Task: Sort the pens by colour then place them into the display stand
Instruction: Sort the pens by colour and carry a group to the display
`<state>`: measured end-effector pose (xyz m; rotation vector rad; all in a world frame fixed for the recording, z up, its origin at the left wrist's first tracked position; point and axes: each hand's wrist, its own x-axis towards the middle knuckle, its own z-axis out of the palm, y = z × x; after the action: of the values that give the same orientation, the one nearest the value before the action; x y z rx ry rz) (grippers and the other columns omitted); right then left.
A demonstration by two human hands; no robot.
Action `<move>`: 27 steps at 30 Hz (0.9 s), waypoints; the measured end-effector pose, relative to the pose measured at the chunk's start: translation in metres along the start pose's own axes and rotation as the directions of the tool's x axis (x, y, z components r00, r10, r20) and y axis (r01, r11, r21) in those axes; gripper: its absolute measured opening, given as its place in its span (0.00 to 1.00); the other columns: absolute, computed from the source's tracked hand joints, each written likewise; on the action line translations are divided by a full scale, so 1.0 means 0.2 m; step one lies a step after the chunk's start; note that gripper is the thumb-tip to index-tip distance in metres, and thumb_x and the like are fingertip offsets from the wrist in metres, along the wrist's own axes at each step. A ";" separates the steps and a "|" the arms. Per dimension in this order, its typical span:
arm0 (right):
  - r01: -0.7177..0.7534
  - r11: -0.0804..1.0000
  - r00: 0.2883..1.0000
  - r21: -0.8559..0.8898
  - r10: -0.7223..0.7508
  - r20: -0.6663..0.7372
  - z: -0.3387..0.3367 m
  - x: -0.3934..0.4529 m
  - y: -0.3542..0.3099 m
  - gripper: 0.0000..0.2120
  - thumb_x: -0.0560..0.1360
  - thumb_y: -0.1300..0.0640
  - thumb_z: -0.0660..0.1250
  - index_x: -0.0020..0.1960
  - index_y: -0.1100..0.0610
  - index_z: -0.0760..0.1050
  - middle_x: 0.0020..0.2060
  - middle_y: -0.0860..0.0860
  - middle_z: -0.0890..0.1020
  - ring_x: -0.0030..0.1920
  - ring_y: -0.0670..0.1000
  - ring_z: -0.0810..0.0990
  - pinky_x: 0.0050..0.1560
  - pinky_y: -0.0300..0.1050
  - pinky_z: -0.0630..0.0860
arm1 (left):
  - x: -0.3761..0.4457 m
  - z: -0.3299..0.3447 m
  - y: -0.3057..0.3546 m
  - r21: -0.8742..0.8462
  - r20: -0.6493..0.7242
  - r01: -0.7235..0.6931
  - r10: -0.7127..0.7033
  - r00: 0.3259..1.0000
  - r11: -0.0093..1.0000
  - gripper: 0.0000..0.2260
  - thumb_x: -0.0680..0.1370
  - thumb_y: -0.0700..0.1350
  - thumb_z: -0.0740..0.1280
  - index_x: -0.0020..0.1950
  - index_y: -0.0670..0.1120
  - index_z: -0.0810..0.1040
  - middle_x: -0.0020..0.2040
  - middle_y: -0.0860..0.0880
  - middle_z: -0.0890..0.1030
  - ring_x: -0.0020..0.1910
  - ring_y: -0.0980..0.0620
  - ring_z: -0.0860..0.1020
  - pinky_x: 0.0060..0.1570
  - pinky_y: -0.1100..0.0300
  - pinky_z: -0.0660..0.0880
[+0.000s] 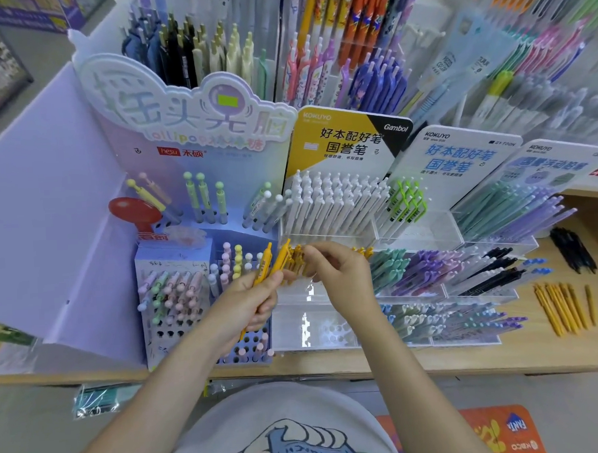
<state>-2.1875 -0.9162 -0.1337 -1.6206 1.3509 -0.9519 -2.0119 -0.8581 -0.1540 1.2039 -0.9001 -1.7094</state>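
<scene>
**Yellow pens in hand at the clear display stand**

The left hand sits just below centre, fingers curled round a small bunch of yellow pens whose clip ends fan up toward 12 o'clock. At 3 o'clock from it, close beside, the right hand has its fingers bent inward near the tops of yellow pens already standing in the clear display stand; whether those fingertips actually pinch a pen cannot be told, since the hand hides them.

More pens fill the stand toward 3 o'clock of the hands: mint, then purple, then black and blue rows. Far out at 3 o'clock, on the wooden counter, a loose group of yellow pens lies flat, and at 12 o'clock of that group lie loose black pens.

At 9 o'clock of the left hand stands a lilac lollipop-pen stand with pastel pens. White pens fill a tray at 12 o'clock of the hands.
</scene>
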 end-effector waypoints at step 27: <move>0.139 0.966 0.980 -0.216 -0.166 -0.111 -0.06 0.02 0.12 0.05 0.75 0.61 0.72 0.50 0.58 0.84 0.40 0.49 0.83 0.40 0.47 0.80 0.44 0.40 0.77 | 0.01 0.03 0.03 0.147 -0.026 0.009 -0.006 1.000 0.989 0.13 0.84 0.53 0.58 0.57 0.50 0.80 0.34 0.48 0.74 0.26 0.54 0.67 0.24 0.63 0.61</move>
<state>-2.2078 -0.9247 -0.1505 -1.8711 1.4693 -1.0500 -2.0158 -0.8623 -0.1476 1.3248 -1.0221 -1.6527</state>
